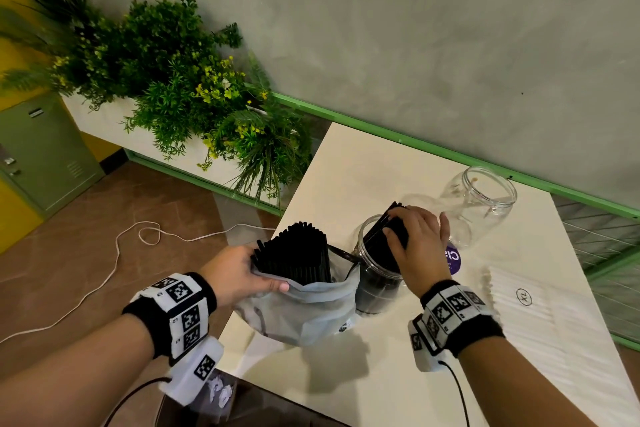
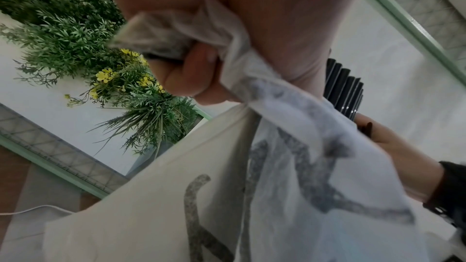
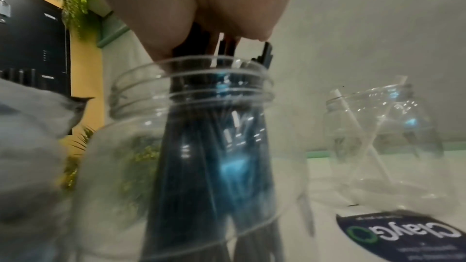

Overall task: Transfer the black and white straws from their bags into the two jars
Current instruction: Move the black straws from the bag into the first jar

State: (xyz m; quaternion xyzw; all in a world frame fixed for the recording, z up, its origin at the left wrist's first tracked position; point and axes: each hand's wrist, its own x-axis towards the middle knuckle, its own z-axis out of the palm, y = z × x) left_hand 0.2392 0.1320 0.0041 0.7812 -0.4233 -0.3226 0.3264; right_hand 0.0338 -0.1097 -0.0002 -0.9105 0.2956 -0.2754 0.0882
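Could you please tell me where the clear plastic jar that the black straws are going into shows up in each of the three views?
Head: the clear plastic jar holding black straws stands centre, under the right hand.
Left wrist: not in it; the white bag blocks that side.
Right wrist: the jar fills the centre.
Shared landmark: the bundle of black straws.

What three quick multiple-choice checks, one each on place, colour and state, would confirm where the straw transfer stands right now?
1. Where is the bundle gripped by the right hand?
A. In the near jar
B. In the far jar
C. Flat on the table

2. What colour are the straws left in the bag?
A. White
B. Black
C. Green

3. What is the left hand doing?
A. Resting open
B. Gripping the bag's rim
C. Holding a lid

Answers: 1 A, straws stand inside the near jar; 2 B, a black bundle sticks out; 3 B, fingers curl round the fabric.
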